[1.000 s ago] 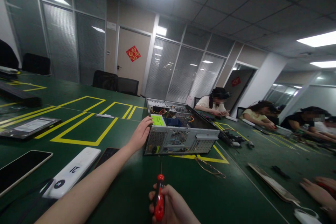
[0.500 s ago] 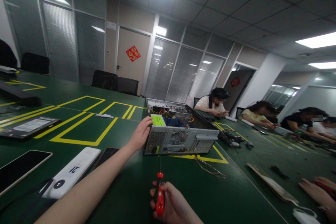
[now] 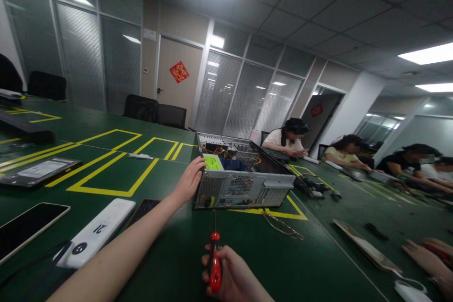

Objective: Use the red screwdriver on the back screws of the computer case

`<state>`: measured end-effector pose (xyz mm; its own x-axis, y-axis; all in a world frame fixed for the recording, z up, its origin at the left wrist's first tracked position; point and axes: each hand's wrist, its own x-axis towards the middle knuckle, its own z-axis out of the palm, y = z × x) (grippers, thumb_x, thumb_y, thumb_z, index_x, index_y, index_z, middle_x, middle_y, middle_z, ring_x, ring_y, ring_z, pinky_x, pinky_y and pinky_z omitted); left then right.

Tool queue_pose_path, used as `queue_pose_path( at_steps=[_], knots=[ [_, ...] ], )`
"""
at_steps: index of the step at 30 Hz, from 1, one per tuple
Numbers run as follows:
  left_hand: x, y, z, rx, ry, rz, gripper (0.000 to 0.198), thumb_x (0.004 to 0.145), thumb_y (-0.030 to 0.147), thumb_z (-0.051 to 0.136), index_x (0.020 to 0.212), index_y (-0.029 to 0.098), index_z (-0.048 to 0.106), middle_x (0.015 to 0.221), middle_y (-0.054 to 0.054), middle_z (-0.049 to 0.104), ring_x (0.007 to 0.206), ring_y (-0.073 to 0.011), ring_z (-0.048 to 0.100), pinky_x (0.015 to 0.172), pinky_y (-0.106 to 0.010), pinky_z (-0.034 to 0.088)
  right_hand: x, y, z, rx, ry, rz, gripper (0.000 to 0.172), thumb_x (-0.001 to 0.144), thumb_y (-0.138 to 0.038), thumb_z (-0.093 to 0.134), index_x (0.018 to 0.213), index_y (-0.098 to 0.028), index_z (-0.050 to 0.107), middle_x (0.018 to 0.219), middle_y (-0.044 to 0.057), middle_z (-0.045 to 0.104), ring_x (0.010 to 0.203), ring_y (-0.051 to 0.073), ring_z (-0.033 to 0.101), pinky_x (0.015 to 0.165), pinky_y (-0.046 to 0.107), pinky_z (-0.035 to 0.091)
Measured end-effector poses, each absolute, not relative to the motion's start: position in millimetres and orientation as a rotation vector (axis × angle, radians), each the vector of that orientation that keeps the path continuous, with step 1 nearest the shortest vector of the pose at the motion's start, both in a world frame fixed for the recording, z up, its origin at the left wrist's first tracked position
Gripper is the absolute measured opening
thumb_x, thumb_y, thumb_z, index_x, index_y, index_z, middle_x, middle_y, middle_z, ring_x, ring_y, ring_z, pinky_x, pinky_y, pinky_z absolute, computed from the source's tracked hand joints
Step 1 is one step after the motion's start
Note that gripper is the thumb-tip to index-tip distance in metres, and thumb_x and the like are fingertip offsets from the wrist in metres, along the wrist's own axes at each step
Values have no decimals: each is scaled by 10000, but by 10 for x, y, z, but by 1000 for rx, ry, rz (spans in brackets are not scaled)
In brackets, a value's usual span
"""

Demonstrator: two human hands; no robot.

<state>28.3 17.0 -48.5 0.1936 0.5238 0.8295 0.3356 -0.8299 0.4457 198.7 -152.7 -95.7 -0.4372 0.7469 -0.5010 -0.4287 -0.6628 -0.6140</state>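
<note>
An open desktop computer case (image 3: 247, 181) lies on the green table, its rear panel toward me and loose wires showing inside. My left hand (image 3: 187, 180) grips the case's left edge, fingertips at the power supply with a bright green label (image 3: 212, 162). In my right hand (image 3: 230, 264) is a screwdriver (image 3: 215, 264) with a red and black handle, fingers wrapped round it. Its shaft points away from me to the lower left part of the rear panel; whether the tip touches it I cannot tell.
To my left lie a hard drive (image 3: 40, 172), a phone (image 3: 30, 229) and a white power bank marked 21 (image 3: 99, 231). Thin wires (image 3: 283, 227) lie before the case. Black cables (image 3: 313, 186) and another phone (image 3: 366, 245) are to the right, near another person's hand (image 3: 426, 257).
</note>
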Motion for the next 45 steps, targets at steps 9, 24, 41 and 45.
queue_pose_path(
  at_steps=[9, 24, 41, 45],
  knots=[
    [269, 164, -484, 2299, 840, 1706, 320, 935, 300, 275, 1151, 186, 481, 1304, -100, 460, 1294, -203, 350, 1087, -429, 286, 2179, -1584, -844, -1180, -614, 2002, 349, 765, -358, 605, 1052, -205, 479, 770, 11, 647, 586, 118, 599, 514, 232, 396],
    [275, 172, -485, 2296, 858, 1696, 329, 935, 312, 271, 1156, 191, 483, 1309, -98, 460, 1294, -210, 350, 1086, -451, 285, 2578, -1585, -654, -1027, -534, 2118, 334, 724, -287, 579, 1035, -181, 516, 901, 59, 654, 586, 90, 582, 486, 169, 397],
    [270, 168, -479, 2297, 864, 1691, 334, 936, 325, 268, 1149, 187, 486, 1305, -98, 463, 1298, -207, 345, 1089, -440, 283, 2245, -1759, -644, -2215, -1898, 502, 584, 786, -166, 449, 1357, -251, 364, 1212, 109, 518, 920, 215, 601, 776, 333, 461],
    [270, 172, -482, 2296, 860, 1688, 331, 936, 323, 268, 1153, 191, 481, 1311, -99, 458, 1302, -211, 340, 1090, -452, 278, 2152, -1772, -722, -2108, -1898, 393, 499, 816, -350, 454, 1306, -255, 449, 1080, 116, 559, 803, 241, 610, 655, 342, 464]
  ],
)
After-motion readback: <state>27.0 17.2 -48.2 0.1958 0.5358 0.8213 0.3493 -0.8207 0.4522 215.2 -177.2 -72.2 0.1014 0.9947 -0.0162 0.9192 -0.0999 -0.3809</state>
